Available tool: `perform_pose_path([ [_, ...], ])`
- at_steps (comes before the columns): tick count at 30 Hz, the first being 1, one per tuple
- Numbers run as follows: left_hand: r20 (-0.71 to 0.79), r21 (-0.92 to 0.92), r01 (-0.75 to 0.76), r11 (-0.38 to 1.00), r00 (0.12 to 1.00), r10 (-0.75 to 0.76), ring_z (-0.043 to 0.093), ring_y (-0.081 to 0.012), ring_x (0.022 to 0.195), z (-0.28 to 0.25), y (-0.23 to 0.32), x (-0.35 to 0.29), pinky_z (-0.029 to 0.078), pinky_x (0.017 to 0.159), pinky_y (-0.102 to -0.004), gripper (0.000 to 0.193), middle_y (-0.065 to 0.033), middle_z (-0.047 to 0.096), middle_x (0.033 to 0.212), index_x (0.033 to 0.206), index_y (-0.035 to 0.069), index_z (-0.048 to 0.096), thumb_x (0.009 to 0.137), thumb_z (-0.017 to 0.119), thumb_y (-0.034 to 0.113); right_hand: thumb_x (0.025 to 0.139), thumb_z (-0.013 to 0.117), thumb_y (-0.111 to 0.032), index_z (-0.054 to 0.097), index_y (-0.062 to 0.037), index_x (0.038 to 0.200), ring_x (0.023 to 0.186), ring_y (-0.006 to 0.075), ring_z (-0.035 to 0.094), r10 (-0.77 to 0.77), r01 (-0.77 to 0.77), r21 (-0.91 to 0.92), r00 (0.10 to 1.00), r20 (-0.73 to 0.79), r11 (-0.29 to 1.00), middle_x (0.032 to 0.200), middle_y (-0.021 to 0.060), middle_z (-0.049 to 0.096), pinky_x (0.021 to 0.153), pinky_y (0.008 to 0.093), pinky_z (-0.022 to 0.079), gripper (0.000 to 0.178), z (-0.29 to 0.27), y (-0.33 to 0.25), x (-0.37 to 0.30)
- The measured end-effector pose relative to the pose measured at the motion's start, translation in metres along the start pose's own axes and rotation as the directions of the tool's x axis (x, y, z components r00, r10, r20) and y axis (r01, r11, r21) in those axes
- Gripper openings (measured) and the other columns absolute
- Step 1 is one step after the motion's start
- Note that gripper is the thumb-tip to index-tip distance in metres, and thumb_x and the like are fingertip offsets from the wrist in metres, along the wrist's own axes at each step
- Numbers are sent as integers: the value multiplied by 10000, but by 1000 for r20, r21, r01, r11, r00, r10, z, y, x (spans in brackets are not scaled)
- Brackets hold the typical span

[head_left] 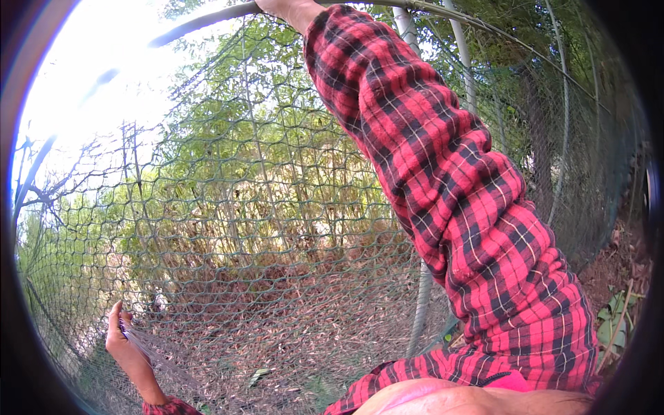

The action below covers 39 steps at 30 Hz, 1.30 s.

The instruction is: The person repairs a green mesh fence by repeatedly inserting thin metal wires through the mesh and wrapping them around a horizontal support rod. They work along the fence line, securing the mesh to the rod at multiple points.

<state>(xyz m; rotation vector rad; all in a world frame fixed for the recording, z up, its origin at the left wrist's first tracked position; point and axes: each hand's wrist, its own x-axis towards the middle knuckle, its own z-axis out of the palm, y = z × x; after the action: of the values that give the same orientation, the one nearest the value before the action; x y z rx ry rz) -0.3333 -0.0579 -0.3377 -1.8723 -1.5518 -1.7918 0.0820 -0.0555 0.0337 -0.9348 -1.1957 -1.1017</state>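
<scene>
A green wire mesh fence (pixel 263 228) with hexagonal holes fills the view in front of me. My left hand (pixel 123 339) is low at the left, its fingers pinched on the mesh wire. My right arm, in a red and black plaid sleeve (pixel 449 187), reaches up to the top edge of the picture. Only the wrist of my right hand (pixel 287 8) shows there, beside the curved top rail (pixel 207 19) of the fence; the fingers are cut off by the frame.
Grey fence posts (pixel 422 304) stand upright behind my right arm. Beyond the mesh are dry brush, brown leaf litter and green trees under a bright sky. A bank of reddish soil (pixel 615 263) with a few green leaves lies at the right.
</scene>
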Motion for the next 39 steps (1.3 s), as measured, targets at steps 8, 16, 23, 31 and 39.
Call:
perform_pose_path([
  [8,44,-47,-59,997,997,61,587,-148,717,15,13,4,457,669,-287,246,-111,647,797,1100,19,601,901,527,143,717,637,-228,658,-71,868,858,286,605,-13,14,31,999,-42,999,843,160,640,835,437,421,219,-2,-4,-9],
  [16,198,-329,34,944,980,34,488,-53,631,14,56,-26,369,560,-214,255,-21,598,733,1121,28,590,915,522,162,684,693,-243,653,-87,899,884,261,588,-178,250,127,894,-411,960,859,136,639,905,456,379,269,-46,-30,-68],
  [23,645,-628,498,598,763,43,343,-22,346,25,109,-113,199,318,-176,368,-48,574,616,1108,-12,506,937,461,311,749,621,-166,621,-69,817,726,274,601,-415,-232,771,732,540,592,755,93,608,641,386,489,118,-157,-115,-325],
  [31,889,-456,623,636,355,290,342,-46,349,96,172,-165,220,337,-170,471,-90,594,658,978,38,516,936,365,481,707,610,-169,631,-62,878,761,309,609,-206,-583,661,657,726,472,813,105,628,655,406,486,203,-192,-48,-371],
  [39,914,-275,772,574,25,404,469,-92,508,180,169,-255,336,425,-213,205,-62,596,693,866,8,609,856,582,211,729,591,-211,614,-113,781,694,273,606,-412,-332,643,551,726,690,724,57,608,572,397,475,114,-234,-2,-456],
])
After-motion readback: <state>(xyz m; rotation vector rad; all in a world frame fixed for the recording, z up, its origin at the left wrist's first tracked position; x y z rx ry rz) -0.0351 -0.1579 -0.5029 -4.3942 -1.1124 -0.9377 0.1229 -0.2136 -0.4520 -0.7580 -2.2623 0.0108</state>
